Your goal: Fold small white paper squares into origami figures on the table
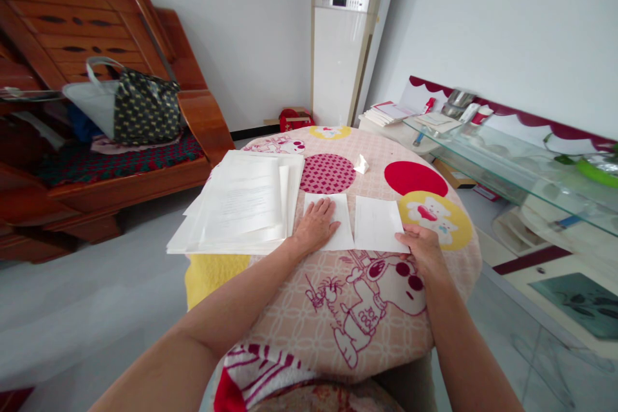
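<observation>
So, the left hand is lying palm-down around the middle of the frame, fingers stretched out on top of a small white sheet. It's not gripping anything, just resting flat on the paper. The right hand, a bit right of center, has the lower right corner of a second white sheet pinched between thumb and fingers. That second one sits right next to the first, with a thin gap between them that's wider toward the top. Both are pretty much at mid-frame, lying on the tablecloth, which is pink with cartoon dogs and big colored circles. There's faint marking on the papers, but I can't read it.

Left of center there's a messy pile of bigger papers, edges poking out at different angles, printed lines on the top one. A crumpled white tissue sits just above the two small sheets, near the checked pink circle.

Around the edges: a wooden bench fills the upper left with a dark patterned bag on it, a tall white cabinet-like unit stands at top center, and a glass shelf full of odds and ends runs down the right side.
</observation>
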### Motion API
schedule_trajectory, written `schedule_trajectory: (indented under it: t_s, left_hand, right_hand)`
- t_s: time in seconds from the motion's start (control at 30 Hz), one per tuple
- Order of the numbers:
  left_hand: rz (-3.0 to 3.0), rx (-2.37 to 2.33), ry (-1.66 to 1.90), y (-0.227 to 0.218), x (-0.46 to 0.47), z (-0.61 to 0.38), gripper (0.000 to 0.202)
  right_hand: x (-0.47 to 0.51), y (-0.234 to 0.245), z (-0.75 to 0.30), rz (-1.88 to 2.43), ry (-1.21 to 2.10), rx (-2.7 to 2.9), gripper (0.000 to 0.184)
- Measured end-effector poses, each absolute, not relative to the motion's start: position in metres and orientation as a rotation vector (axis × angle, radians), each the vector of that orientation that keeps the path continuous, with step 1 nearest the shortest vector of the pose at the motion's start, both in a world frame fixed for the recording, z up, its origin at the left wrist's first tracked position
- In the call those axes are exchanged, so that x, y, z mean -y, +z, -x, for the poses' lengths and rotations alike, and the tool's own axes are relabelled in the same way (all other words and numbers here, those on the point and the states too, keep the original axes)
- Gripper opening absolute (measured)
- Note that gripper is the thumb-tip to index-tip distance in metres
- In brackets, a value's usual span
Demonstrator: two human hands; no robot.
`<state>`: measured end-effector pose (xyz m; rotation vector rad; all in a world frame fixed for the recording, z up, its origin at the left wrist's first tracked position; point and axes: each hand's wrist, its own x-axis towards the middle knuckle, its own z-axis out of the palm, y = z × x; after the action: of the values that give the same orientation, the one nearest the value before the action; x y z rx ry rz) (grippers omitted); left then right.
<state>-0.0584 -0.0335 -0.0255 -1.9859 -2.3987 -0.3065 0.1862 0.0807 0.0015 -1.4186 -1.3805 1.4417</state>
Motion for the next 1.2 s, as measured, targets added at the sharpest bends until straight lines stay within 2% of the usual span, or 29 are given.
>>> schedule_trajectory:
  t_s: [0.53,0.77,1.0,1.1,1.2]
  left_hand:
    - [1.979,2.403,-0.310,-0.026,0.033,0.059,0.057]
    - [1.982,2.397,-0.375,-0.027,0.033,0.060,0.056]
    - [1.893,2.405,-0.655,-0.017,0.032,0.074,0.053]
    - [2.173,2.326,-0.661,-0.010,0.037,0.072,0.064]
    - [2.646,2.100,-0.491,-0.003,0.042,0.067,0.082]
  right_hand:
    - [-0.082,-0.001,-0.188,1.408,1.461,1.372,0.036]
    - [-0.087,-0.007,-0.193,1.310,1.529,1.222,0.027]
    - [-0.089,-0.007,-0.194,1.261,1.562,1.116,0.028]
    - [-0.094,-0.004,-0.192,1.187,1.592,1.102,0.024]
    - [-0.100,0.005,-0.185,1.111,1.635,1.125,0.024]
